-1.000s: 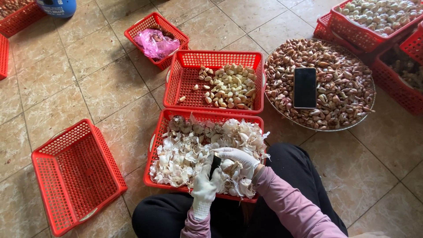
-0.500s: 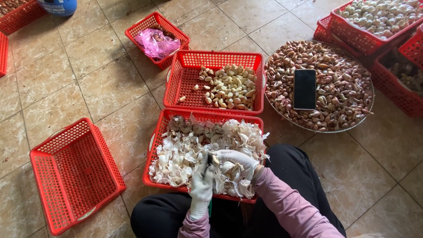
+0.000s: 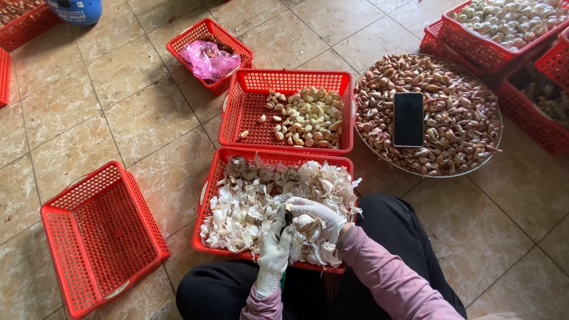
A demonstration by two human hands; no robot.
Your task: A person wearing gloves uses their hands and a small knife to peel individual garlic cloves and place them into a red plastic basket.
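Head view, hands: both gloved in white, meeting over the near basket, just above the lap.
Left hand [image 3: 275, 252]: closed around a small dark tool [image 3: 288, 218], most likely a knife; only its tip visible above the fingers.
Right hand [image 3: 317, 214]: fingers curled shut around a garlic clove [image 3: 304, 221], pale and partly hidden by the glove.
Contact: tool tip touching or just beside the clove; cannot tell which.
Sleeves: mauve on both arms, dark trousers below.
Near basket [image 3: 208, 240]: red plastic mesh, rectangular, on the tiled floor [image 3: 118, 118] directly in front of the knees; heaped with white papery garlic skins [image 3: 249, 207].
Middle basket [image 3: 249, 112]: red, same kind, just beyond the near basket and touching or almost touching it; peeled cloves [image 3: 308, 121] gathered toward its right half, a few loose ones on the left.
Round tray [image 3: 468, 169]: right of the middle basket, filled with unpeeled purple-brown cloves; black phone [image 3: 409, 118] lying flat on top, screen dark.
Empty-looking basket [image 3: 101, 237]: red, left of the near basket, set at an angle, well apart from the hands.
Small basket [image 3: 195, 35]: red, far left of centre, holding a crumpled pink plastic bag [image 3: 208, 59].
Top right: stacked red crates [image 3: 474, 50], the upper one full of pale garlic.
Top left: edge of a blue container [image 3: 77, 9], more red baskets cut off by the frame.
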